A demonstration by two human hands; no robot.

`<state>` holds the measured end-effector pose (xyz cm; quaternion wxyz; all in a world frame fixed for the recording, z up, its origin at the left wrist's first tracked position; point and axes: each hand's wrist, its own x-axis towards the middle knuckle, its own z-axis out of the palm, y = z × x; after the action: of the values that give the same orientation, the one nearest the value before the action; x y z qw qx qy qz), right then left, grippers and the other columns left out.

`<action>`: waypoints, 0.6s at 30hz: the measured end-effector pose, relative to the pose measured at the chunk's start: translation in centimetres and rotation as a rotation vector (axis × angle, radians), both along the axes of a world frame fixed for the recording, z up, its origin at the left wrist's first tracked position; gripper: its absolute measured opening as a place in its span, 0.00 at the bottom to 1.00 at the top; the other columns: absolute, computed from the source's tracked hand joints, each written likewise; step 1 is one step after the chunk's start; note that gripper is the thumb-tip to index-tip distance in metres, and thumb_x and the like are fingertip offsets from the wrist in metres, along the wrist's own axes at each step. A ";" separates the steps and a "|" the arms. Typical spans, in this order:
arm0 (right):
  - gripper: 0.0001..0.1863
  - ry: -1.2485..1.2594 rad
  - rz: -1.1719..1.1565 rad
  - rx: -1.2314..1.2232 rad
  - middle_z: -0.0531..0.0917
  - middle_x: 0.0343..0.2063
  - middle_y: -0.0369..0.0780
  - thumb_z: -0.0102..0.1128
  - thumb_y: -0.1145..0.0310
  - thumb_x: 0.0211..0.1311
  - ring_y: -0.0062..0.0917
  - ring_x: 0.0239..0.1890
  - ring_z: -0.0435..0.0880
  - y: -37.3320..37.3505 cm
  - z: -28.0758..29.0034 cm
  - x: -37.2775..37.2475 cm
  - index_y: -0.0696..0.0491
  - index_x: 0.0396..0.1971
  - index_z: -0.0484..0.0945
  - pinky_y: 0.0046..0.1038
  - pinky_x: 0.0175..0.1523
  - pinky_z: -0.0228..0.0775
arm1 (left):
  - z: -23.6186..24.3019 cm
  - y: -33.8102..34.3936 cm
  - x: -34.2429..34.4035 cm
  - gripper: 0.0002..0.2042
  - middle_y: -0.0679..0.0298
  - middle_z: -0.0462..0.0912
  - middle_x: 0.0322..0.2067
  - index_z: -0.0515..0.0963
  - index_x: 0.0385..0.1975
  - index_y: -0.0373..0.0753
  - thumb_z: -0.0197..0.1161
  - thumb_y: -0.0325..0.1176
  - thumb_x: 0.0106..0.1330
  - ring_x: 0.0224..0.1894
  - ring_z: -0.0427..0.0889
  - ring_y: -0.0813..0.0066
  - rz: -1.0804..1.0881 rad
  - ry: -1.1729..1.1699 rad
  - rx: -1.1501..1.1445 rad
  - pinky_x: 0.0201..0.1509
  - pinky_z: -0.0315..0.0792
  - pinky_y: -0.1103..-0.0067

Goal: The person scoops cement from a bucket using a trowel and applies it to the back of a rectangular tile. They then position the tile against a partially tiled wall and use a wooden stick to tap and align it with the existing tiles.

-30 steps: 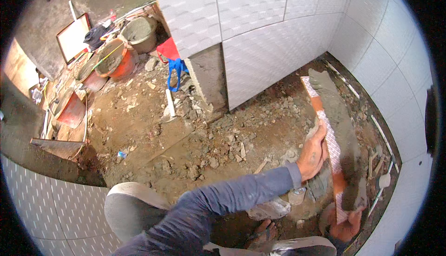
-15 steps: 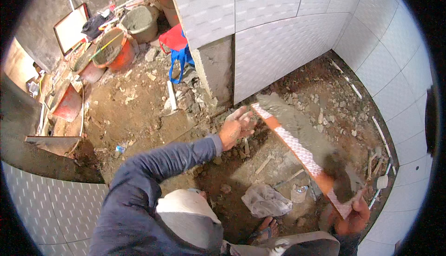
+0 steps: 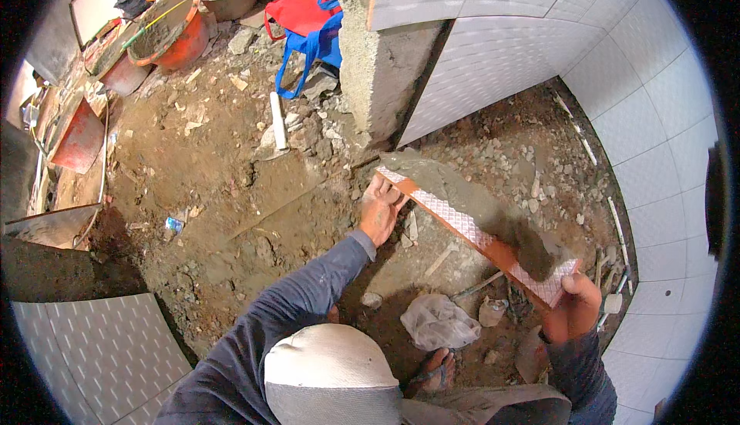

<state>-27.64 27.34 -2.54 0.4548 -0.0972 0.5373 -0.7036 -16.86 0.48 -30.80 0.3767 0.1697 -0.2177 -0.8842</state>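
A narrow strip of tile [image 3: 456, 219], orange-brown with a whitish ridged pattern, slants between my two hands. Wet grey mortar [image 3: 482, 203] covers much of its far side, heaped thickest toward the right end. My left hand [image 3: 380, 211] holds the far left end, its fingers curled at the edge and partly hidden by the strip. At the near right end my right hand [image 3: 574, 302] is closed on the corner, thumb on the patterned face. Just beyond the strip's left end stands a bare grey section of wall [image 3: 407, 67] beside white wall tiles [image 3: 501, 63].
Rubble and dirt [image 3: 223, 186] cover the floor. A crumpled plastic bag [image 3: 439, 322] lies near my foot [image 3: 439, 371]. A hammer-like tool with a white handle [image 3: 278, 120], a red-and-blue bag [image 3: 312, 40] and tubs of mortar [image 3: 173, 32] are farther left. White tiled wall [image 3: 663, 194] curves along the right.
My left hand has gone from open beside the strip to gripping its far left end. The strip has shifted left, toward the bare wall edge, and my right hand has come slightly up and left.
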 end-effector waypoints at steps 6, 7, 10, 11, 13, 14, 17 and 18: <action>0.27 0.117 0.046 0.120 0.82 0.50 0.44 0.60 0.64 0.55 0.38 0.48 0.83 -3.5 0.8 0.1 0.59 0.55 0.72 0.41 0.54 0.75 | -1.7 -1.7 -0.6 0.38 0.63 0.73 0.59 0.50 0.73 0.43 0.62 0.23 0.64 0.59 0.74 0.69 0.144 -0.041 -0.017 0.63 0.71 0.70; 0.25 0.106 0.078 0.128 0.82 0.49 0.42 0.59 0.63 0.56 0.37 0.47 0.84 -4.6 1.3 0.3 0.58 0.54 0.73 0.40 0.52 0.76 | -2.0 -2.1 -0.7 0.32 0.65 0.75 0.54 0.59 0.67 0.42 0.64 0.26 0.63 0.56 0.75 0.70 0.177 -0.071 -0.001 0.61 0.71 0.70; 0.25 0.159 0.117 0.138 0.82 0.49 0.42 0.57 0.62 0.57 0.36 0.50 0.83 -6.9 1.6 -0.1 0.57 0.54 0.72 0.42 0.56 0.73 | -3.1 -2.9 -0.6 0.23 0.67 0.76 0.51 0.67 0.58 0.43 0.65 0.27 0.63 0.54 0.76 0.72 0.229 -0.058 -0.050 0.60 0.71 0.70; 0.25 0.166 0.139 0.126 0.82 0.50 0.42 0.56 0.62 0.58 0.36 0.51 0.82 -8.1 2.2 0.5 0.57 0.54 0.72 0.43 0.58 0.72 | -3.4 -3.1 -0.6 0.21 0.66 0.77 0.50 0.68 0.56 0.41 0.65 0.27 0.63 0.53 0.77 0.72 0.230 -0.055 -0.078 0.59 0.71 0.71; 0.23 0.194 0.157 0.151 0.82 0.48 0.42 0.55 0.63 0.59 0.35 0.50 0.82 -9.5 3.3 0.6 0.57 0.53 0.72 0.43 0.59 0.72 | -3.9 -3.7 -0.6 0.18 0.65 0.78 0.47 0.70 0.51 0.38 0.65 0.27 0.62 0.51 0.78 0.73 0.232 -0.048 -0.137 0.58 0.71 0.73; 0.22 0.208 0.166 0.163 0.82 0.47 0.42 0.55 0.64 0.59 0.35 0.50 0.82 -10.0 3.4 0.6 0.57 0.53 0.73 0.43 0.59 0.72 | -4.2 -3.9 -0.6 0.17 0.65 0.79 0.45 0.71 0.49 0.36 0.66 0.27 0.62 0.50 0.79 0.73 0.233 -0.044 -0.168 0.57 0.71 0.74; 0.14 0.303 0.198 0.166 0.82 0.43 0.46 0.54 0.66 0.62 0.36 0.44 0.84 -13.4 4.9 2.0 0.60 0.43 0.75 0.44 0.54 0.79 | -4.0 -4.5 -0.3 0.18 0.58 0.78 0.53 0.70 0.52 0.34 0.64 0.21 0.64 0.56 0.77 0.69 0.250 0.013 -0.055 0.63 0.70 0.73; 0.13 0.268 0.219 0.148 0.82 0.44 0.48 0.54 0.67 0.63 0.37 0.44 0.84 -14.7 5.6 2.1 0.61 0.41 0.76 0.45 0.53 0.80 | -3.8 -4.7 -0.3 0.17 0.58 0.78 0.52 0.71 0.52 0.34 0.65 0.22 0.64 0.56 0.77 0.69 0.259 0.019 -0.044 0.63 0.70 0.73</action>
<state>-25.49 12.59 3.06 0.4589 -0.2146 0.6294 -0.5892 -17.18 -4.18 -34.56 0.4933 0.1798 -0.2100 -0.8247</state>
